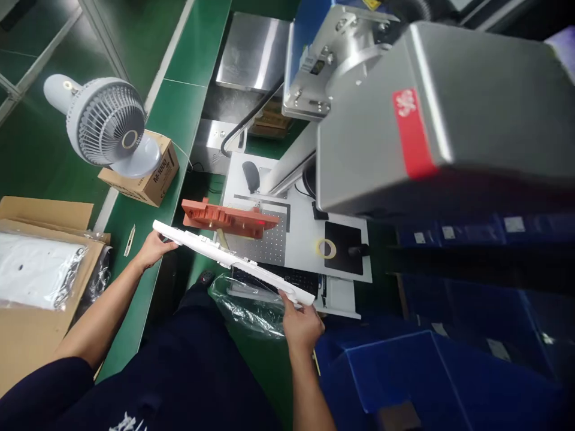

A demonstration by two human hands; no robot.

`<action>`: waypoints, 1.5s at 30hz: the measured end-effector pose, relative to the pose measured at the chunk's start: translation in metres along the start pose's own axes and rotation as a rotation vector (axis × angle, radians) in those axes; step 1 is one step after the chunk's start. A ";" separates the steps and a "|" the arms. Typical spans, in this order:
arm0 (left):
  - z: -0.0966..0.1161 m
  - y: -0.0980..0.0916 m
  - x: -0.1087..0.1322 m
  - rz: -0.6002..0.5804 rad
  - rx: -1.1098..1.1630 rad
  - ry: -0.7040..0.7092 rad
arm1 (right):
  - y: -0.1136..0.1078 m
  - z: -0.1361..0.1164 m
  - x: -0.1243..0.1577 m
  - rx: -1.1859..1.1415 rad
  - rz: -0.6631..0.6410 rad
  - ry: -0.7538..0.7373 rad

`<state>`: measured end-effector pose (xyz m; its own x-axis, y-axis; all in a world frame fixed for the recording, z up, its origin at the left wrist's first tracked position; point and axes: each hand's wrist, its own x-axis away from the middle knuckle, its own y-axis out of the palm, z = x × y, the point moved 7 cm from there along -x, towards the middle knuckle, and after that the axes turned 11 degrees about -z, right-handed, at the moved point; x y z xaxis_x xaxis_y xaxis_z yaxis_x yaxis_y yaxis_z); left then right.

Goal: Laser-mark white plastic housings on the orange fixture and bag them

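The left hand [154, 249] and right hand [302, 326] grasp opposite ends of the long white panel [242, 266], probably for balance, suspending it between them, with the red block [229, 219] just beyond the grip.

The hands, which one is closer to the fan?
The left hand: it holds the end of the white panel nearer the fan. The right hand holds the panel's opposite end, farther from the fan.
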<state>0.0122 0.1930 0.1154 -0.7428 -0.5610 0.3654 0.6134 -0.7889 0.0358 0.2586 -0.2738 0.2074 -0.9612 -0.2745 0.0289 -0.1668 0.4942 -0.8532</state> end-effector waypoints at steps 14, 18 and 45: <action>0.086 0.112 0.063 -0.241 -0.088 0.230 | -0.184 0.015 0.138 0.090 0.521 -0.083; 0.109 0.143 0.080 -0.329 -0.100 0.289 | -0.206 0.028 0.171 0.102 0.608 -0.062; 0.136 0.178 0.181 -0.731 -0.225 0.278 | -0.194 0.172 0.171 -0.373 0.214 0.306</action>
<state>0.0234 -0.0150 0.3147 -0.9923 0.0970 0.0766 -0.0990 -0.9948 -0.0228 0.1645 -0.5585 0.2879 -0.9932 0.0907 0.0732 0.0266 0.7883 -0.6147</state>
